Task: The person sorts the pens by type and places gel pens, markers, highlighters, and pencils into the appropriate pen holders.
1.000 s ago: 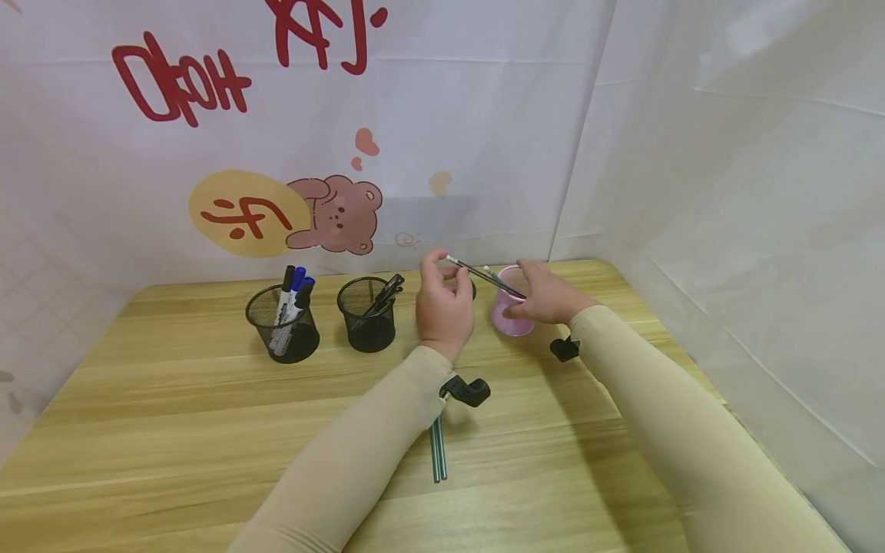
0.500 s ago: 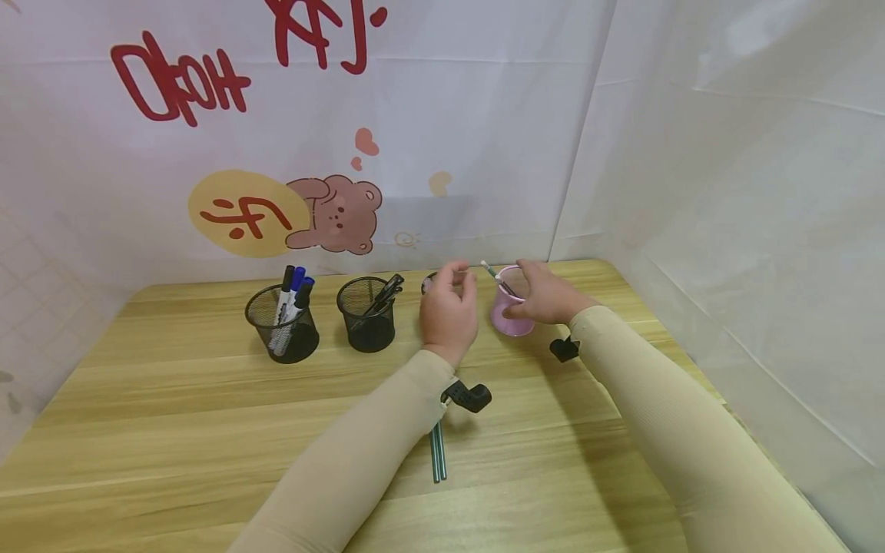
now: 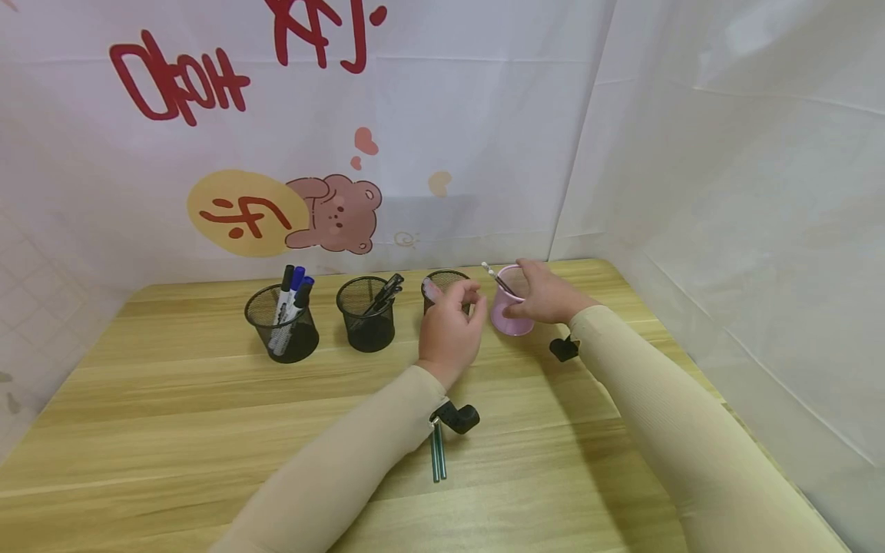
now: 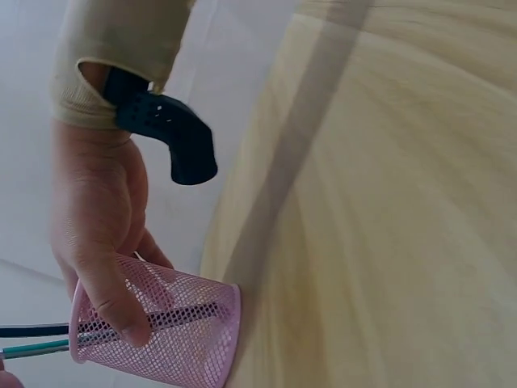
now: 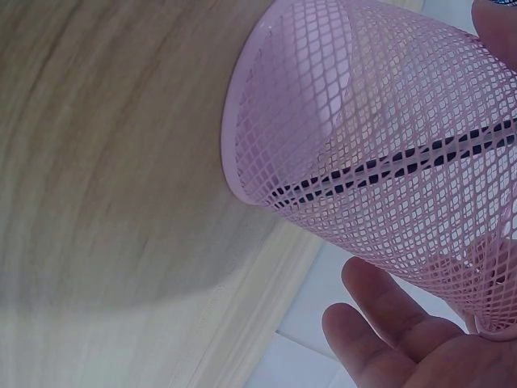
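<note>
My right hand (image 3: 548,295) grips the pink mesh pen cup (image 3: 513,319) near its rim, thumb on one side and fingers on the other. The cup stands on the table. Two pencils (image 3: 499,281) with white ends lean inside it; one looks black and the other green in the left wrist view. My left hand (image 3: 449,334) hovers just left of the pink cup, fingers loosely bent and holding nothing. Behind it, a black mesh cup (image 3: 445,274) is partly hidden and has a pale pinkish thing inside. Two green pencils (image 3: 438,457) lie near my left wrist.
Further left stand a black mesh cup of black pens (image 3: 369,326) and another with black-capped and blue-capped markers (image 3: 293,307). All the cups line up near the back edge of the wooden table (image 3: 173,430), before a printed white backdrop (image 3: 449,115).
My left hand has let go of a black pencil, which now leans in the pink cup. It has then drawn back and down, showing more of the third black cup. The right hand stays put.
</note>
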### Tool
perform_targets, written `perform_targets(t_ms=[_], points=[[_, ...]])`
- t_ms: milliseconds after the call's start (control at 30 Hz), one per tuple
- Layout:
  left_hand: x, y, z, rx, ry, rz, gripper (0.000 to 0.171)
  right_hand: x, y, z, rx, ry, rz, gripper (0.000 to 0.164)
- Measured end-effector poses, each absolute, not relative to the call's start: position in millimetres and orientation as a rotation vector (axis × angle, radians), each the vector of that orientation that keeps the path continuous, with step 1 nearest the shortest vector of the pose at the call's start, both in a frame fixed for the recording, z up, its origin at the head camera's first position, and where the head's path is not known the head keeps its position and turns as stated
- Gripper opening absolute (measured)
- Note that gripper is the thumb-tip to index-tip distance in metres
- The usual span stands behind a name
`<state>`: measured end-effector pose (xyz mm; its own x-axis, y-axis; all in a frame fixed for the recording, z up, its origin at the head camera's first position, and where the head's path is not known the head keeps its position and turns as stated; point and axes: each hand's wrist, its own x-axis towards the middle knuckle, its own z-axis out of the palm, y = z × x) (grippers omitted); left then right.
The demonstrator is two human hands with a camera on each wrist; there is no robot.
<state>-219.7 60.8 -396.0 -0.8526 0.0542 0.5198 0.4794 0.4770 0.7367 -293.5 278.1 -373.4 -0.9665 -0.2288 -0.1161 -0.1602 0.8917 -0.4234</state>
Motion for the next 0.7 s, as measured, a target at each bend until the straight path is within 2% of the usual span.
perform_targets(t_ms=[400, 700], points=[[-202.4, 30.0, -399.3, -0.596, -2.688, -1.211, 0.037, -293.4, 278.9, -375.6, -0.276, 2.885, -0.677, 0.115], [-196.6, 5.7, -400.1, -0.609, -2.891, -1.001, 0.046, -294.0, 279.5, -375.9, -0.291, 2.887, -0.664, 0.116]])
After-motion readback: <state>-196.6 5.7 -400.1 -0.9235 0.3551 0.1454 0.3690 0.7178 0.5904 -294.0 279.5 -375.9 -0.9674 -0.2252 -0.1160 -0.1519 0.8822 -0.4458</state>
